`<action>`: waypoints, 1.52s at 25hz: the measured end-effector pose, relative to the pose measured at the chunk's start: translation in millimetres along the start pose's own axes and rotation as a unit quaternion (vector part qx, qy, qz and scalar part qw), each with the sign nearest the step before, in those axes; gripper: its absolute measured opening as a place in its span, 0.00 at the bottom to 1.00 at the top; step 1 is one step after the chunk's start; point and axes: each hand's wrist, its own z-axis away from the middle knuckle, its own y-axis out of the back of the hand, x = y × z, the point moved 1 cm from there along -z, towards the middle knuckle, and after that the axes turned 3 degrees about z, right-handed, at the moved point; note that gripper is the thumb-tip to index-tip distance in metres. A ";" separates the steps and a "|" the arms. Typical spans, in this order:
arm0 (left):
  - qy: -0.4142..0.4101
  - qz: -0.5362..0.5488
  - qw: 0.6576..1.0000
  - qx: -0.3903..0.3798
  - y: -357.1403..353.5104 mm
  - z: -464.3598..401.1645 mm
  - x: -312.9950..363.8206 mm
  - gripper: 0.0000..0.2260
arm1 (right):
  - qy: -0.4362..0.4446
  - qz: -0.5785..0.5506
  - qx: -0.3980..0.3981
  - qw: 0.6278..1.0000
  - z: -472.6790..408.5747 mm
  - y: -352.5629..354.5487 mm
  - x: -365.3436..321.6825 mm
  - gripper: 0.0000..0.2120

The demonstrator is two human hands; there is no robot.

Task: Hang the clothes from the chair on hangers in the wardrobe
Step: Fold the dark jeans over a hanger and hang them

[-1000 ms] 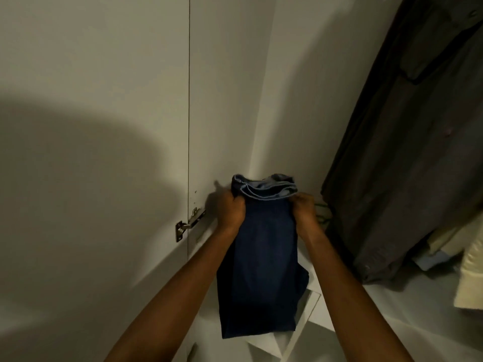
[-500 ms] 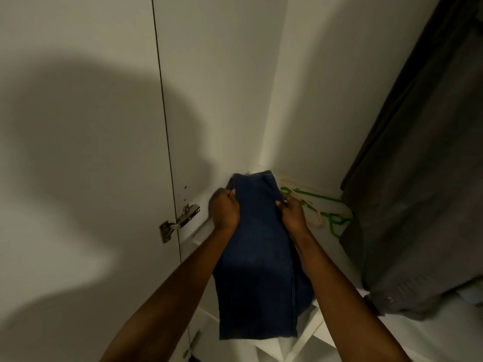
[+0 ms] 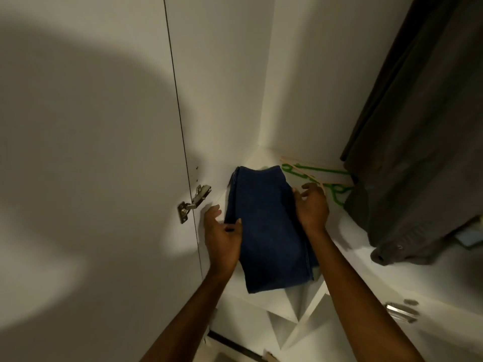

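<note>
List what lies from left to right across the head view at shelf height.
Silver metal door hinge → left hand → folded dark blue jeans → right hand → green plastic hanger → hanging dark grey coat.

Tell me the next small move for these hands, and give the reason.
Probably reach the right hand back to the hangers and pick one up. The folded jeans lie flat on the white shelf, both hands sit beside them with relaxed fingers gripping nothing, and the green and wooden hangers lie just beyond the right hand's fingertips. The left hand can stay by the jeans.
</note>
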 end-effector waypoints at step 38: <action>0.143 -0.064 0.855 -0.494 71.1 103.7 -102.4 0.20 | -0.138 -0.173 -0.218 0.951 233.3 72.3 109.1 0.23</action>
